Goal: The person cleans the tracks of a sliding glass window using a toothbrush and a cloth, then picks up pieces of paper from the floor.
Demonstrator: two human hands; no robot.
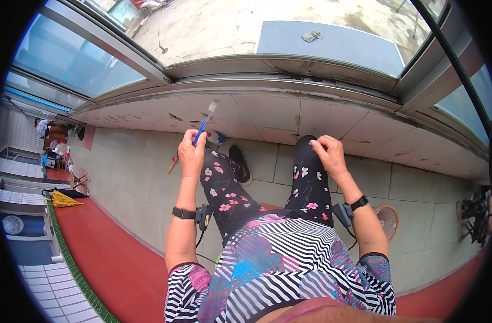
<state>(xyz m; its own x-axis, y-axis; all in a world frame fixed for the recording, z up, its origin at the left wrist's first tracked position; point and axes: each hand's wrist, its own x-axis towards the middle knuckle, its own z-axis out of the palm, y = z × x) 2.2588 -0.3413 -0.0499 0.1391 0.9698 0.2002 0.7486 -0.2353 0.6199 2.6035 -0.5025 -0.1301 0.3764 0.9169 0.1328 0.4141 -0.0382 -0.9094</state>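
My left hand [191, 155] is shut on the blue handle of a slim tool [203, 126] above my left knee. Its pale, flat head points up towards the tiled low wall [270, 111]; I cannot tell whether that head is bristle or metal. By my right knee, my right hand [329, 155] has its fingers curled and the thumb against them, with no object visible in it. Beyond my left hand a white and blue container [217, 138] stands on the floor, partly hidden. A wooden-handled tool [173, 162] shows behind my left wrist.
A metal sliding window frame [278, 82] runs above the low wall. Outside, a grey cloth [311, 36] lies on a blue-grey panel [330, 48]. A yellow umbrella [64, 198] and folding stool [80, 180] are at left; a round-topped stool [387, 222] is at right.
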